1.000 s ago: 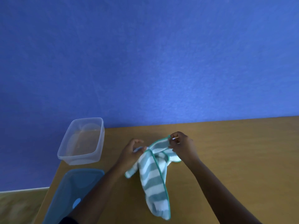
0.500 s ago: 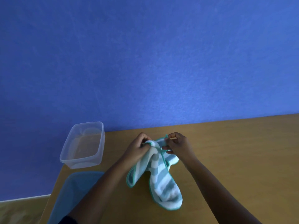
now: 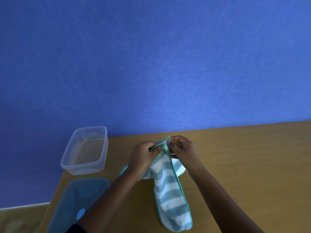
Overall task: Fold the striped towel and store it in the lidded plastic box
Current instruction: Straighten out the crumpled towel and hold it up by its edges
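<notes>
Currently the wooden table [image 3: 244, 165] runs along a blue wall [image 3: 151, 64], with a strip of floor [image 3: 20, 217] visible at lower left. At the table's far left corner sits the clear plastic box [image 3: 84, 151], open-topped, nothing inside it. Just nearer the person, beside the box and apart from it, lies the blue translucent lid [image 3: 80, 199], flat on the table; it bears a small lighter blue round mark near its near end. The left forearm crosses over the lid's right edge and hides part of it.

Striped towel [image 3: 170, 190]: teal and white bands, teal hem. Its far end is lifted and gathered between the two hands near the table's back edge; the rest drapes down onto the table toward the person as a long narrow strip, doubled lengthwise, with a hemmed edge running along its right side. A smaller fold spreads out on the table under the hands, partly hidden by the left wrist.

Left hand [image 3: 143, 157]: fingers curled closed, pinching the towel's hemmed edge at the top; knuckles face up. Right hand [image 3: 182, 148]: also closed in a pinch, thumb and fingertips gripping the same top corner region of the towel, a bit of hem sticking up above the fingers. The two hands nearly touch, with only the cloth between them. Exact finger placement inside the folds cannot be made out.

Towel stands well apart from the box, to its right.
</notes>
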Action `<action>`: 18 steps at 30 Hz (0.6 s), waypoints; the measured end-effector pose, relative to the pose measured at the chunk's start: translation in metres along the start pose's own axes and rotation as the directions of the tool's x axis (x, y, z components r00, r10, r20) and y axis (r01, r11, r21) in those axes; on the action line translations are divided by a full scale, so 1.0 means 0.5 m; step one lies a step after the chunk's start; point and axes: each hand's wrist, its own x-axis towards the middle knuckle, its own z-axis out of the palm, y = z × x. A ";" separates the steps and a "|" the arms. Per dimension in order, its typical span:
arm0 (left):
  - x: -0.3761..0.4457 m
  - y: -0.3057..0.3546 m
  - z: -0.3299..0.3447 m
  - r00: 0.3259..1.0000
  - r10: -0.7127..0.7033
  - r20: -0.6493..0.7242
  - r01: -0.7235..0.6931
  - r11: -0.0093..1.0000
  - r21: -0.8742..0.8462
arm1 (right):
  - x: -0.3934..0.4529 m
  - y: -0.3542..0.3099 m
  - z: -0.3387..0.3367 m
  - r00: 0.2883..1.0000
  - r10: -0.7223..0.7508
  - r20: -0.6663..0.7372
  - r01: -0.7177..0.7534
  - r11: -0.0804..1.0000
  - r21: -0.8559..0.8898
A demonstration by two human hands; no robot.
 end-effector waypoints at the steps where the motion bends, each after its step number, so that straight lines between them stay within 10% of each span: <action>1: -0.001 0.001 -0.001 1.000 -0.005 -0.002 0.005 1.000 0.006 | -0.003 -0.001 0.002 1.000 -0.011 0.007 0.011 1.000 -0.012; 18: -0.014 0.022 0.008 0.990 -0.075 -0.118 0.083 0.995 0.063 | -0.021 0.021 0.015 0.988 -0.141 -0.055 0.127 0.970 -0.207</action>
